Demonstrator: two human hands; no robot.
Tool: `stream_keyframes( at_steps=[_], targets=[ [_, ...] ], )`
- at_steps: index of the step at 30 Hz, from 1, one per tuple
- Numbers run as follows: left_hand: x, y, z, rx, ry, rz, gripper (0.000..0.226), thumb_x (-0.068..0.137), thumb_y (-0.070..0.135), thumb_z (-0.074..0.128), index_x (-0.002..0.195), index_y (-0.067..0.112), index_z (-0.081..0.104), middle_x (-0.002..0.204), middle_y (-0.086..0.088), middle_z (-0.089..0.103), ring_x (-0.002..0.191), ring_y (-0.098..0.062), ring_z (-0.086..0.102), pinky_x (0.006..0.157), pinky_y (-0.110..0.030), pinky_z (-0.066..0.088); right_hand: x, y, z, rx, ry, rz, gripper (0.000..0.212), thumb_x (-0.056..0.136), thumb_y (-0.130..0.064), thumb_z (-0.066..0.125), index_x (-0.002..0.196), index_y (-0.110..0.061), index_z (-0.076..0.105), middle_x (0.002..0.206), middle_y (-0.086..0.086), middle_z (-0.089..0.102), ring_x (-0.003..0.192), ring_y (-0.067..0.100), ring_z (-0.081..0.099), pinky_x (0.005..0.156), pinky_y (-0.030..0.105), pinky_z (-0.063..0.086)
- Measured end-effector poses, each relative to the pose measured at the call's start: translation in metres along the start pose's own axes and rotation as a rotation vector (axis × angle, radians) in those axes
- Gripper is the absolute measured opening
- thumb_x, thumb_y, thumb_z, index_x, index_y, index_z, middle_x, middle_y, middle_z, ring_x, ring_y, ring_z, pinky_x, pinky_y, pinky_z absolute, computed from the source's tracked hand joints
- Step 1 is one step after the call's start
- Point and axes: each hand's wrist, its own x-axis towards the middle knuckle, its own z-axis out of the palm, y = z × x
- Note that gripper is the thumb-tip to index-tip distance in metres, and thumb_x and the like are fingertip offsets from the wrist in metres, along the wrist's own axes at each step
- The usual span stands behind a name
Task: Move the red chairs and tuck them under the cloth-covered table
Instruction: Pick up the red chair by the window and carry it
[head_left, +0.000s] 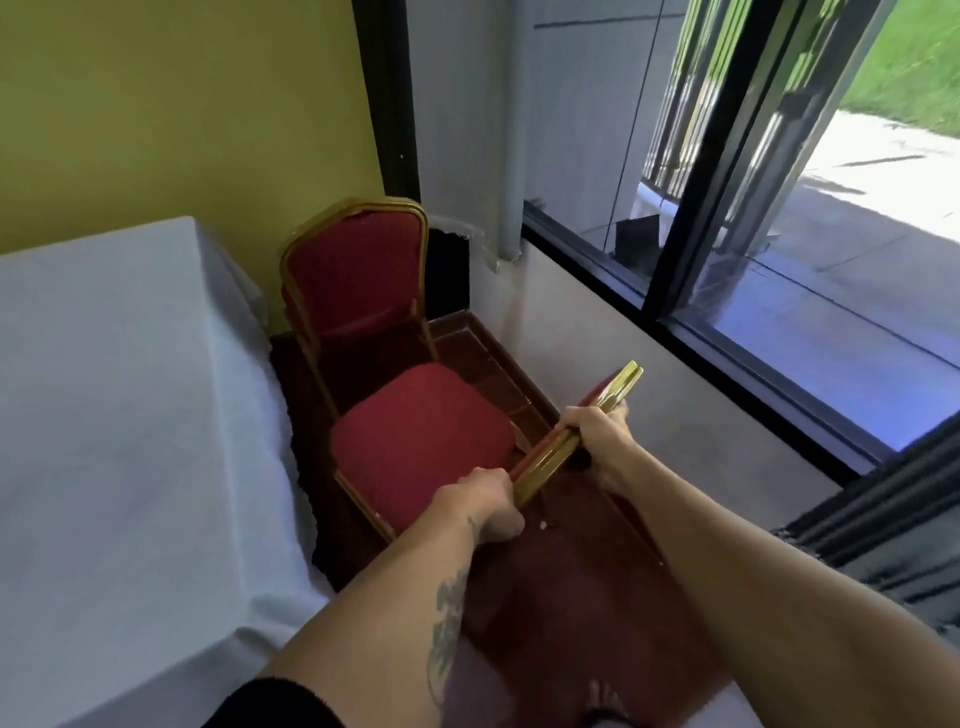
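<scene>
Both bare forearms reach forward, the left hand (488, 501) and right hand (597, 434) each closed around the gold top rail of a red chair (421, 441) at centre frame. Its seat points toward 10 o'clock, just beside the cloth-covered table (130, 389) at 9 o'clock. The chair's backrest is seen edge-on, its legs mostly hidden; a second red chair (356, 270) stands at 12 o'clock.

Near chair (421, 441): red seat cushion, gold frame. Far chair (358, 270): red padded back, gold frame edging. Cloth (119, 389) over surface: plain white, no pattern. Wall (182, 98): yellow. Window frame (727, 171): black. Floor (587, 597): dark red-brown. Left forearm (410, 613): dark tattoo pattern. Sleeve (275, 706): black.
</scene>
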Motion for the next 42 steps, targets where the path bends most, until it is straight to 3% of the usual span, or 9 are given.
stream_keyframes(
  at_steps=[2, 7, 11, 13, 20, 28, 33, 37, 42],
  targets=[
    [0.003, 0.007, -0.002, -0.026, 0.013, -0.042, 0.033, 0.082, 0.026, 0.059, 0.114, 0.019, 0.061, 0.118, -0.01, 0.065, 0.109, -0.032, 0.067, 0.094, -0.043, 0.056, 0.016, -0.008, 0.001, -0.041, -0.066, -0.012, 0.095, 0.074, -0.004, 0.069, 0.152, -0.023, 0.017, 0.088, 0.016, 0.061, 0.063, 0.025, 0.066, 0.059, 0.04, 0.061],
    [0.017, 0.024, -0.005, -0.133, 0.028, -0.165, 0.027, 0.067, 0.027, 0.056, 0.094, 0.024, 0.056, 0.108, -0.011, 0.069, 0.099, -0.033, 0.07, 0.093, -0.048, 0.058, 0.045, -0.027, 0.008, -0.118, -0.207, -0.045, 0.092, 0.079, -0.002, 0.067, 0.154, -0.018, 0.016, 0.083, 0.012, 0.058, 0.06, 0.02, 0.062, 0.047, 0.028, 0.052],
    [0.019, 0.035, -0.005, -0.234, 0.061, -0.242, 0.031, 0.062, 0.025, 0.052, 0.093, 0.023, 0.057, 0.106, -0.011, 0.068, 0.097, -0.034, 0.071, 0.092, -0.05, 0.059, 0.064, -0.036, 0.015, -0.183, -0.328, -0.065, 0.104, 0.073, -0.008, 0.07, 0.157, -0.02, 0.011, 0.092, 0.012, 0.061, 0.081, 0.026, 0.065, 0.077, 0.045, 0.059],
    [0.012, 0.039, -0.007, -0.281, 0.079, -0.281, 0.025, 0.071, 0.022, 0.055, 0.096, 0.02, 0.058, 0.106, -0.012, 0.068, 0.098, -0.034, 0.071, 0.092, -0.048, 0.059, 0.068, -0.04, 0.022, -0.229, -0.394, -0.057, 0.111, 0.067, -0.011, 0.071, 0.157, -0.025, 0.009, 0.098, 0.014, 0.063, 0.089, 0.029, 0.066, 0.09, 0.053, 0.059],
    [0.015, 0.035, -0.014, -0.338, 0.146, -0.376, 0.041, 0.091, 0.026, 0.058, 0.129, 0.012, 0.058, 0.122, -0.011, 0.062, 0.111, -0.032, 0.066, 0.094, -0.04, 0.054, 0.081, -0.056, 0.052, -0.337, -0.536, -0.035, 0.114, 0.056, -0.017, 0.072, 0.155, -0.026, 0.016, 0.108, 0.015, 0.062, 0.101, 0.033, 0.066, 0.097, 0.057, 0.056],
    [0.027, 0.026, -0.027, -0.43, 0.216, -0.46, 0.049, 0.093, 0.021, 0.058, 0.14, 0.009, 0.054, 0.13, -0.012, 0.063, 0.117, -0.033, 0.064, 0.08, -0.035, 0.046, 0.101, -0.073, 0.096, -0.46, -0.658, 0.02, 0.107, 0.054, -0.017, 0.072, 0.147, -0.033, 0.021, 0.119, 0.017, 0.061, 0.108, 0.037, 0.066, 0.097, 0.06, 0.054],
    [0.039, 0.022, -0.043, -0.483, 0.287, -0.546, 0.048, 0.093, 0.017, 0.057, 0.14, 0.009, 0.054, 0.131, -0.013, 0.063, 0.118, -0.033, 0.063, 0.08, -0.035, 0.043, 0.111, -0.093, 0.126, -0.488, -0.777, 0.009, 0.082, 0.081, -0.004, 0.065, 0.147, -0.025, 0.02, 0.091, 0.015, 0.06, 0.082, 0.03, 0.068, 0.08, 0.051, 0.061],
    [0.055, 0.026, -0.063, -0.544, 0.322, -0.629, 0.046, 0.095, 0.021, 0.058, 0.139, 0.01, 0.054, 0.129, -0.013, 0.063, 0.117, -0.032, 0.064, 0.08, -0.035, 0.043, 0.13, -0.108, 0.151, -0.541, -0.856, 0.012, 0.086, 0.084, -0.004, 0.063, 0.151, -0.027, 0.015, 0.09, 0.015, 0.064, 0.086, 0.032, 0.07, 0.09, 0.055, 0.059],
    [0.085, 0.035, -0.085, -0.625, 0.388, -0.723, 0.049, 0.091, 0.016, 0.059, 0.14, 0.012, 0.055, 0.125, -0.011, 0.065, 0.113, -0.03, 0.065, 0.077, -0.035, 0.042, 0.159, -0.128, 0.176, -0.577, -0.925, -0.004, 0.085, 0.081, -0.005, 0.065, 0.15, -0.025, 0.017, 0.088, 0.013, 0.064, 0.078, 0.029, 0.071, 0.076, 0.048, 0.061]
  ],
)
